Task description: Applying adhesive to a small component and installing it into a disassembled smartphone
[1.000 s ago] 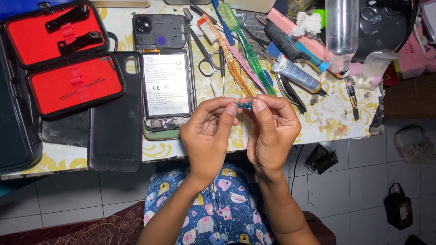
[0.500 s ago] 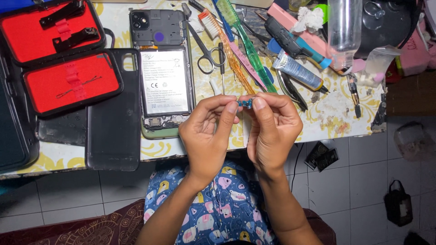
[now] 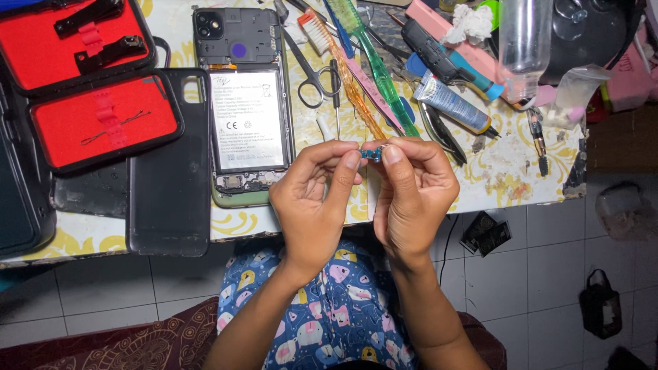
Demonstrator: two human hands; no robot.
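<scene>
Just right of the opened phone [image 3: 250, 116] with its flat grey battery, left hand [image 3: 312, 205] and right hand [image 3: 411, 195] pinch a tiny blue circuit piece [image 3: 371, 155] in a narrow fingertip grip.

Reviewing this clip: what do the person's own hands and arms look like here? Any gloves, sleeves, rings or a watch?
Both the left hand and the right hand are bare: no gloves, and no rings, watch or bracelet in view. The forearms are uncovered down to the frame's lower edge, with no sleeve showing. The fingers are slim, with short, unpainted nails. Below the arms lies blue patterned clothing with small cartoon shapes.
</scene>
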